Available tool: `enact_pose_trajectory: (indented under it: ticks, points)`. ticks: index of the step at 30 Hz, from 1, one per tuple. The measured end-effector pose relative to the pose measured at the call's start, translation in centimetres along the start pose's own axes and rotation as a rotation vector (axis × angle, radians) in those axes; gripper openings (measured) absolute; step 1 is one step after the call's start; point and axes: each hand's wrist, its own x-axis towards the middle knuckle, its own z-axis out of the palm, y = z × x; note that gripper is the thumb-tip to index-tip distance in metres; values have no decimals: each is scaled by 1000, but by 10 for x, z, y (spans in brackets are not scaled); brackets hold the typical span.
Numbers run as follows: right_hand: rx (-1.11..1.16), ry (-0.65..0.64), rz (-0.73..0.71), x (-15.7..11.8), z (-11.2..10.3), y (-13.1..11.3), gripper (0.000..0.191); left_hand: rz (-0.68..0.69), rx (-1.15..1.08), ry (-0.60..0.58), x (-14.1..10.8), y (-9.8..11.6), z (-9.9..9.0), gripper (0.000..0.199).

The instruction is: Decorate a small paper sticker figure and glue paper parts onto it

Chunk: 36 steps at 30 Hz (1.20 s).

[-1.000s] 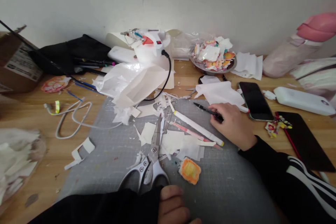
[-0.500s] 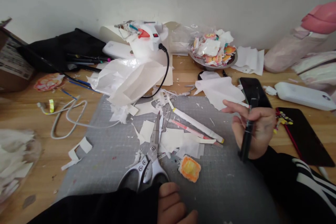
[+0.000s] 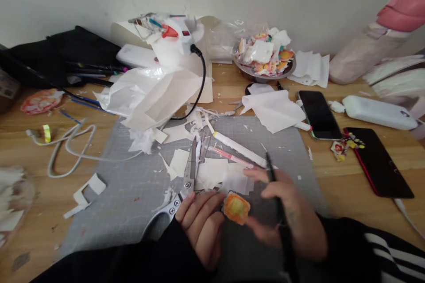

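Observation:
My left hand (image 3: 203, 225) rests near the front of the grey cutting mat (image 3: 126, 194), fingers curled and close together. It lies over part of the silver scissors (image 3: 187, 185) and beside a small orange-and-yellow, rounded-square piece (image 3: 236, 208). Its palm side is hidden, so I cannot make out what it holds, if anything. A slim black pen (image 3: 280, 212) with a thin tip pointing up and away is held in my right hand (image 3: 288, 216), which is slightly blurred. The right thumb is close to the lower right edge of the orange piece; contact is unclear.
Paper scraps (image 3: 212, 172), a white marker (image 3: 242, 148) and a pinkish pen (image 3: 230, 157) lie on the mat. Behind are a plastic bag (image 3: 142, 97), a white corded device (image 3: 179, 33) and a metal bowl (image 3: 265, 73) of cutouts. Phones (image 3: 319, 112) and a bottle (image 3: 358, 55) stand right.
My right hand has come left and down with the black pen, to the orange piece. My left hand has moved forward over the scissors, beside that piece. The view has shifted slightly.

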Motion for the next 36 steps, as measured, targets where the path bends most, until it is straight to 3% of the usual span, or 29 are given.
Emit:
enact_pose_trajectory:
  ticks: [3,8,13,17,21,28,36]
  points:
    - [-100,-255,-15,-5,9,-7,36,0,8,-42,1,-1,0,20]
    - [-58,-308,-126,-8,14,0,22,-36,-46,61,3,4,5,21]
    - [46,-443,-58,-3,10,3,16,-7,-49,57,7,4,1,24]
    - [203,-215,-93,0,5,3,14,92,68,-105,9,2,-9,27]
    - [275,-30,-116,1,0,3,22,112,64,-127,9,6,-15,31]
    - [402,2,-5,2,1,4,19,89,41,-168,2,16,-20,29]
    - [406,-40,83,-4,7,6,6,146,46,-235,1,3,-15,39]
